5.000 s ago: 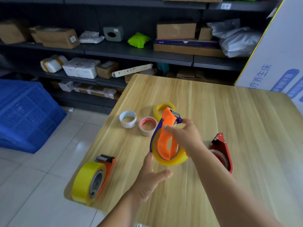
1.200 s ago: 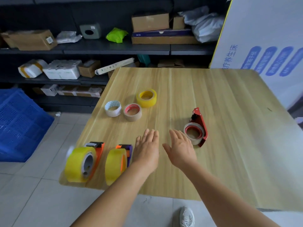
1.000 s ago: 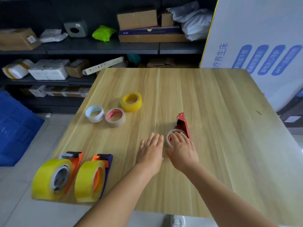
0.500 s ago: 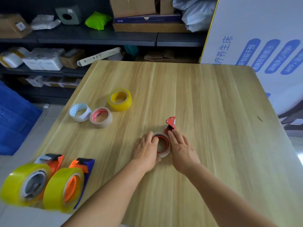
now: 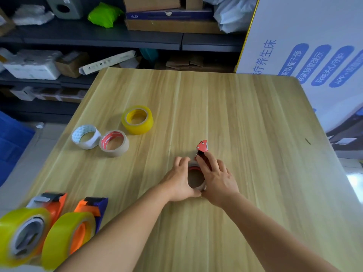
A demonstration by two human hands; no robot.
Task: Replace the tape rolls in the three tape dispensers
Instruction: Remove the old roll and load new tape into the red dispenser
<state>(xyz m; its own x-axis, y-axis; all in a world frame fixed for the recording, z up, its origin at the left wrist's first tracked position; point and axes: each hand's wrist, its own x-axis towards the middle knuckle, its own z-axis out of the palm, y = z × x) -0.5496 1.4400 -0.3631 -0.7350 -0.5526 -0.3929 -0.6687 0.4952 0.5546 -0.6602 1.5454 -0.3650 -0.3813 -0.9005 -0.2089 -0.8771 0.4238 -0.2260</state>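
Note:
A red tape dispenser [image 5: 202, 146] lies on the wooden table [image 5: 245, 134], its nearly used-up roll [image 5: 195, 178] between my hands. My left hand [image 5: 177, 180] wraps the roll's left side. On the right side, my right hand [image 5: 217, 176] grips the dispenser body. Two dispensers stand at the near left corner, each with a full yellow roll: an orange one [image 5: 25, 230] and an orange-and-purple one [image 5: 72, 230]. Three loose rolls lie further back: white [image 5: 86, 136], tan with a red core [image 5: 114, 143], and yellow [image 5: 137, 119].
Dark shelves [image 5: 98, 36] with cardboard boxes and parcels run behind the table. A white printed board [image 5: 314, 55] stands at the right. A blue crate [image 5: 11, 144] sits on the floor at the left. The table's left edge runs close to the two dispensers.
The orange-and-purple dispenser I held five seconds ago now stands at the left corner. Both hands moved forward and closed around the red dispenser and its roll. The camera tilted down and closer.

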